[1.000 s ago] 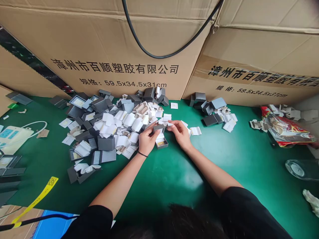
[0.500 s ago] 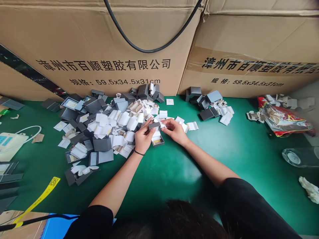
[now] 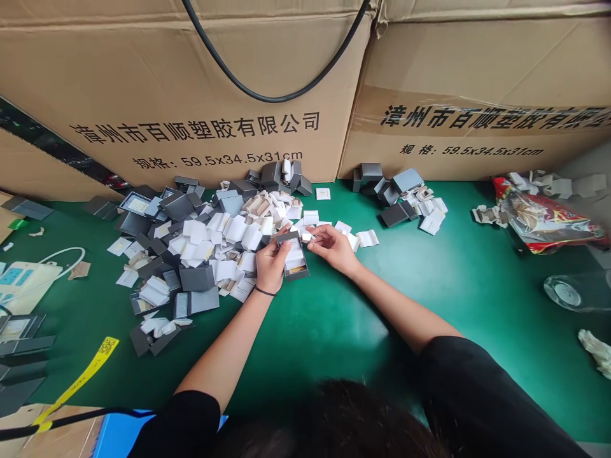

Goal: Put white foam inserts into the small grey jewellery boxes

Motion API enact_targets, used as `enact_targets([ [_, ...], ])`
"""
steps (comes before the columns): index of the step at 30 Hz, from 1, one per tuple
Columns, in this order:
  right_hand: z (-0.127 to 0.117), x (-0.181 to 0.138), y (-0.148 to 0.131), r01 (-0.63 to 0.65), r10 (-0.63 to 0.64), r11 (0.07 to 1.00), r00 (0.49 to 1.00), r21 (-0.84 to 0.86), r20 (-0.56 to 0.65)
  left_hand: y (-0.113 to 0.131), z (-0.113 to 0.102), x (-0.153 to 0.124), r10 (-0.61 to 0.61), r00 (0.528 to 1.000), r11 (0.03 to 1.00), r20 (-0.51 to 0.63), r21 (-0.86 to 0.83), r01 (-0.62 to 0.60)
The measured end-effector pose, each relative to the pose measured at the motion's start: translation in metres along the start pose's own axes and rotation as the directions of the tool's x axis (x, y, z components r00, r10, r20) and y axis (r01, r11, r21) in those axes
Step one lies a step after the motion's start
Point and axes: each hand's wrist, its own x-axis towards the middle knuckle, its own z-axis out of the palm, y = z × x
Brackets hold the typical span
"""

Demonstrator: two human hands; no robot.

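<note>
Clock centred on the small open dark-grey box (image 3: 298, 275), which sits between both hands over the green table (image 3: 334, 343); from my end I can't tell whether it's touching the surface. White lining inside, bit of yellow at the 6 o'clock end.

Left hand (image 3: 271, 264), at 9 o'clock: fingers curled round the box's left side, thumb on the edge near the raised lid. Firm-looking hold. Right hand (image 3: 337, 248), at 3 o'clock: thumb and index nearly together, pinching a small white piece (image 3: 307, 236) just beside the box's upper right; other fingers bent, partly hidden from me.

Big heap of dark boxes and folded white inserts (image 3: 198, 278) from 9 to 11, its near edge close to the left hand. Smaller cluster of the same (image 3: 394, 215) at 2, well apart. Loose white slip (image 3: 367, 238) past the right hand.

Also logging: cartons (image 3: 214, 70) behind from 10 to 2, black cable (image 3: 272, 99) looping at 12, red-edged plastic bag (image 3: 544, 222) and clear glass (image 3: 580, 291) around 3, white power strip (image 3: 28, 289) at 9, yellow tag (image 3: 79, 381) at 8.
</note>
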Motion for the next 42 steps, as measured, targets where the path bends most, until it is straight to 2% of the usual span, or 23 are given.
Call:
enact_targets([
  [4, 0.001, -0.001, -0.004, 0.008, -0.008, 1.0, 1.0, -0.004, 0.007, -0.001, 0.0, 0.0, -0.039, 0.998, 0.998, -0.044, -0.057, 0.036],
  [7, 0.002, -0.005, -0.008, 0.065, -0.071, 0.983, 0.997, -0.172, -0.026, -0.001, 0.001, 0.0, -0.118, 0.991, 0.987, -0.065, -0.115, 0.11],
  [11, 0.002, -0.009, -0.009, 0.129, -0.181, 0.898, 0.98, -0.422, -0.087, 0.0, 0.003, -0.002, -0.164, 0.986, 0.974, -0.031, -0.163, 0.157],
  [17, 0.001, -0.011, -0.001, 0.283, -0.302, 0.724, 0.95, -0.629, 0.079, 0.002, 0.007, -0.004, -0.192, 0.981, 0.957, 0.008, -0.222, 0.189],
  [20, -0.001, -0.009, 0.003, 0.292, -0.343, 0.664, 0.937, -0.688, 0.067, 0.004, 0.008, -0.004, -0.182, 0.983, 0.95, 0.02, -0.252, 0.181],
  [23, -0.002, -0.007, 0.003, 0.237, -0.343, 0.67, 0.939, -0.703, -0.011, 0.004, 0.008, -0.004, -0.179, 0.983, 0.947, 0.045, -0.262, 0.185],
  [30, -0.003, -0.004, 0.001, 0.074, -0.221, 0.771, 0.962, -0.633, -0.157, -0.005, 0.006, -0.005, -0.142, 0.986, 0.975, 0.084, -0.158, 0.153],
  [34, -0.004, -0.003, -0.001, 0.039, -0.183, 0.797, 0.967, -0.602, -0.179, -0.009, 0.004, -0.005, -0.119, 0.99, 0.987, 0.076, -0.099, 0.126],
  [38, -0.005, -0.003, -0.006, 0.02, -0.146, 0.818, 0.974, -0.575, -0.173, -0.007, 0.005, -0.005, -0.14, 0.987, 0.982, 0.082, -0.113, 0.149],
  [42, -0.006, -0.004, -0.01, 0.034, -0.173, 0.785, 0.971, -0.619, -0.165, -0.004, 0.007, -0.006, -0.166, 0.981, 0.975, 0.102, -0.131, 0.179],
])
